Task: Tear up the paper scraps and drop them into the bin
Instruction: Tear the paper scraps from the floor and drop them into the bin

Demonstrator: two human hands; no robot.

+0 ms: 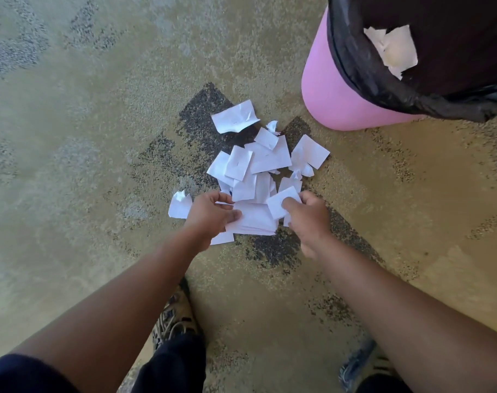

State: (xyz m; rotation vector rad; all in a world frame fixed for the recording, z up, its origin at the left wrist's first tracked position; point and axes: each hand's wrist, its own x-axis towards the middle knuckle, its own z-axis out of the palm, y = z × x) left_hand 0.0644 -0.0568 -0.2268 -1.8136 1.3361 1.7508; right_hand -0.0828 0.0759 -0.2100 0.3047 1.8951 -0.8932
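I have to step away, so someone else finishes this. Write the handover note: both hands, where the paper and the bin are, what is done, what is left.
Left hand: grips a small stack of white sheets by its left edge, over the near side of the pile.
Right hand: pinches one white scrap just above that stack.
Pile of scraps: spread on the carpet ahead of the hands; one scrap lies apart at the left.
Pink bin with black liner: far right, beyond the pile.
Done: a few white pieces are already in the bin.
Left: tear the held paper, then the rest of the pile, and drop everything in the bin.
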